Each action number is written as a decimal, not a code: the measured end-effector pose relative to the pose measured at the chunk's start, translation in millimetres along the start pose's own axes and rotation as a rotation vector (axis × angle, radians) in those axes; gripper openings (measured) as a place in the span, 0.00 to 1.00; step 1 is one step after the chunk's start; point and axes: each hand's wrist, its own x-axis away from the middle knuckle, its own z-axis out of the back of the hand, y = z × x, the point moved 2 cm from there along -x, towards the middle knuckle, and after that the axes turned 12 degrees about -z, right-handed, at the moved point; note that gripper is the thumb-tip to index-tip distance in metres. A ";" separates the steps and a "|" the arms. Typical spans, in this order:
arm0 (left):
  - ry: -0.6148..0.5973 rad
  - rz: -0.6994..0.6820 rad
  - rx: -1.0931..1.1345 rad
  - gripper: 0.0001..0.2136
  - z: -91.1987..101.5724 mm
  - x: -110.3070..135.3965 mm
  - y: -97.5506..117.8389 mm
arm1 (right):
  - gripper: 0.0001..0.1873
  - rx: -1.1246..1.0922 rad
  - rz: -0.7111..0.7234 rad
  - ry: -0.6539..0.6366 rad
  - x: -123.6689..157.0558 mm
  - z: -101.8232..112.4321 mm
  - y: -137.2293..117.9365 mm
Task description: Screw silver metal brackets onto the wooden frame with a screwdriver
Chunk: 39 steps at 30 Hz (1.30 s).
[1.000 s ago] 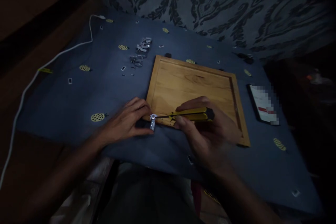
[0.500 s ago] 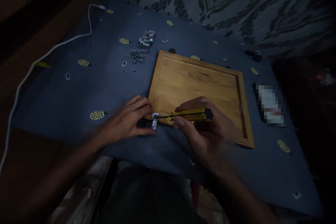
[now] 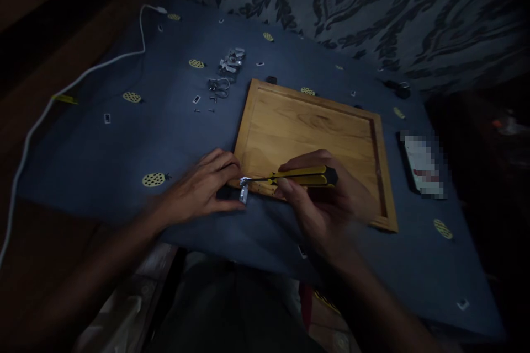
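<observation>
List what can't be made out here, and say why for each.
All in the head view:
- Tip of the yellow screwdriver: too small and dark against the metal hinge to tell if it sits in a screw.
- Part of the wooden panel's near edge: hidden by the right hand.
- Slots of the small screws: too small.
- Phone screen: blocked out by pixelation.
- White cable: one end cut off by the left edge.
</observation>
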 end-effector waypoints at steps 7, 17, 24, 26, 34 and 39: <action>-0.008 0.018 0.015 0.19 0.6 -0.9 -0.7 | 0.06 -0.020 -0.011 -0.044 -5.9 -1.6 -0.3; -0.012 0.026 0.016 0.18 0.5 -1.6 -0.2 | 0.07 -0.184 -0.234 -0.283 -16.2 7.2 -3.5; 0.009 0.006 0.008 0.20 -1.5 -0.5 -1.8 | 0.07 -0.119 -0.154 -0.300 -18.6 5.9 -0.9; 0.015 0.002 0.000 0.20 -1.6 -0.2 -1.7 | 0.11 -0.052 -0.130 -0.162 -17.2 0.7 2.1; 0.007 0.021 0.009 0.21 -1.9 -0.2 -1.9 | 0.12 -0.035 -0.115 -0.058 -7.9 -8.1 4.7; -0.001 0.031 0.016 0.19 -0.4 -0.9 -1.4 | 0.05 -0.113 -0.086 0.091 2.2 1.1 0.5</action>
